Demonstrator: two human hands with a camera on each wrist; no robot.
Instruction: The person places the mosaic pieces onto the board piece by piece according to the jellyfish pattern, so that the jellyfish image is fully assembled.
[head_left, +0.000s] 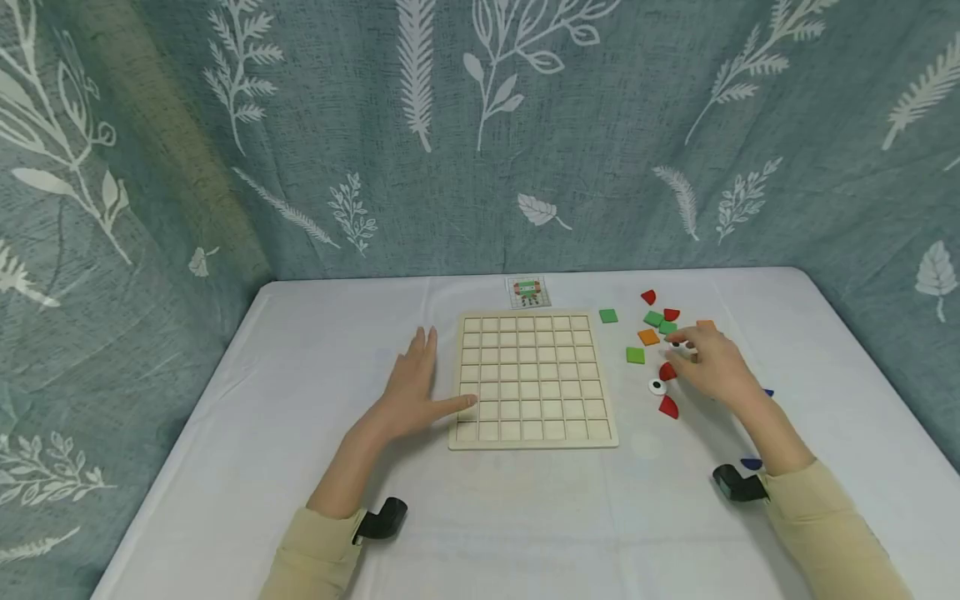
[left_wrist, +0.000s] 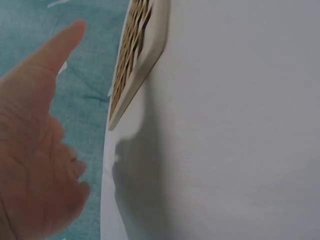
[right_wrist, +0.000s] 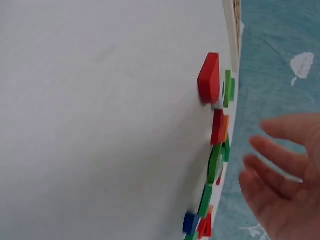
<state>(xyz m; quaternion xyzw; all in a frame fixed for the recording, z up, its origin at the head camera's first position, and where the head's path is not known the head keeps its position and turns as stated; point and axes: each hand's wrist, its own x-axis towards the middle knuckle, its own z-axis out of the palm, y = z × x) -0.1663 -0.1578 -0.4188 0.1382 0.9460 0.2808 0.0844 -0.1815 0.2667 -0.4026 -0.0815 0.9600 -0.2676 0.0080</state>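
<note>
A pale wooden grid board (head_left: 534, 444) lies flat on the white table with bare squares. My left hand (head_left: 408, 396) is by its left side, fingers spread and thumb extending over the edge; whether the thumb touches it I cannot tell. My right hand (head_left: 712, 367) hovers over loose pieces on the right. In the right wrist view, its slightly bent fingers (right_wrist: 277, 152) hold nothing. Around it lie a red quarter-round piece (head_left: 668, 407), a white eye disc (head_left: 657, 387), an orange square (head_left: 648, 337) and a green square (head_left: 635, 356). Some pieces are partly hidden beneath the hand.
A small picture card (head_left: 528, 292) with a printed figure lies behind the board. Another green square (head_left: 608, 316) sits off the board's back right corner. A blue piece (head_left: 751, 463) lies near the right wrist camera. Leaf-patterned cloth (head_left: 450, 208) hangs behind the table.
</note>
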